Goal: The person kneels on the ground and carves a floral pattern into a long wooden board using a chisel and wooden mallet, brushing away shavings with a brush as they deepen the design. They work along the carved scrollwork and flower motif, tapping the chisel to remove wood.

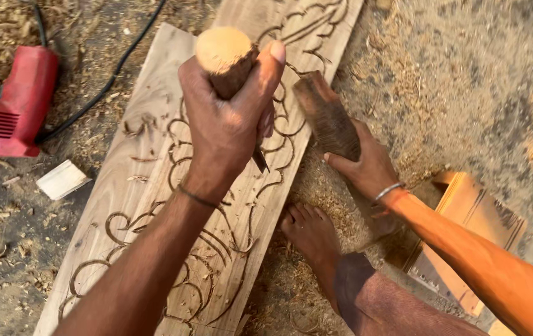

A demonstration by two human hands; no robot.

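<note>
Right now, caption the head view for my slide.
Left hand grips chisel on carved plank; right hand holds mallet.

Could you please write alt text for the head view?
A left hand grips a chisel upright on a carved plank, while the right hand holds a wooden mallet beside it. A bare foot rests by the plank, and a red power tool lies on sawdust.

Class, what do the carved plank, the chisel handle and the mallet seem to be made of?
Carved plank: bare, unvarnished wood, by its visible grain and curled shavings.
Chisel handle in the left hand: wood, end pale and frayed.
Mallet in the right hand: likely dark, rough wood.
</note>
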